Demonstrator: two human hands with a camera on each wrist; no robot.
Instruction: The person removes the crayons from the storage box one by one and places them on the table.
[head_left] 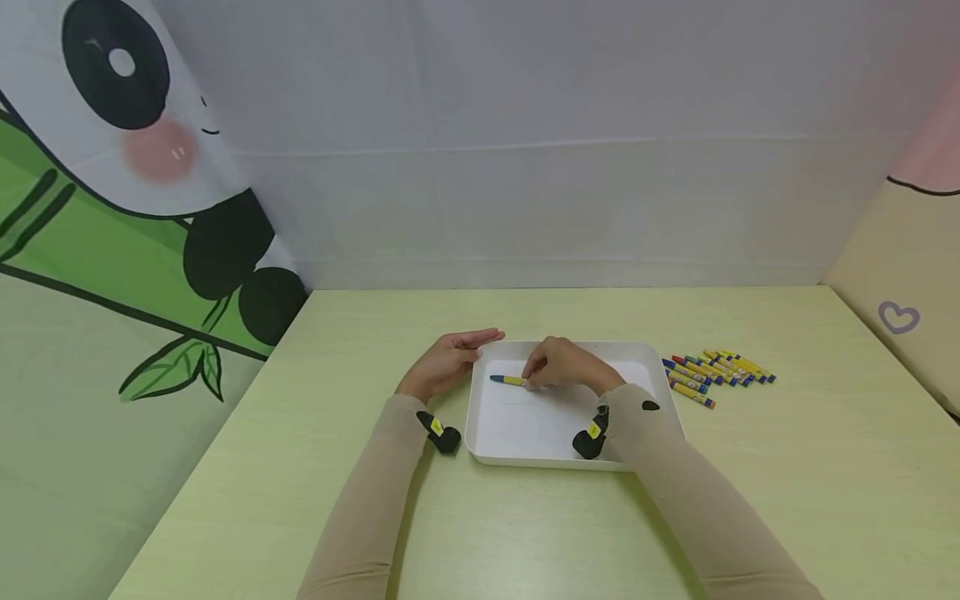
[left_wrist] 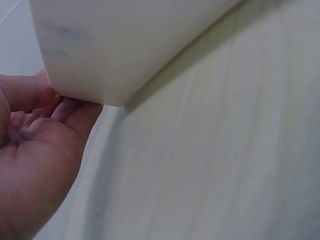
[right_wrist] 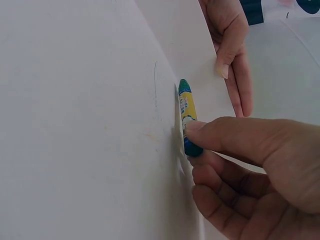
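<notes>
The right hand (head_left: 564,364) reaches into the shallow white plastic tray (head_left: 525,446) and pinches a short crayon with a yellow paper wrapper and a blue-green tip (head_left: 508,380). In the right wrist view the thumb lies on the wrapper near the crayon's back end and the other fingers (right_wrist: 220,200) are curled under it, so the fingers are clamped on the crayon. The crayon lies low and nearly flat against the white floor of the tray, with its tip pointing toward the left wall. This low grip near the back end leaves the coloured tip free, which I judge suits laying the crayon down or sliding it along the floor.

The left hand (head_left: 450,360) rests on the pale green wooden table (head_left: 375,350) just outside the tray's left wall. Its fingers are straight and together, and they touch the wall near the far left corner; in the left wrist view the fingertips (left_wrist: 47,95) press under the rounded corner of the tray. It seems to steady the tray, so that it does not slide while the other hand works inside.

A loose row of more yellow-wrapped crayons (head_left: 716,371) lies on the table just beside the right wall of the tray, near the right hand's side.
</notes>
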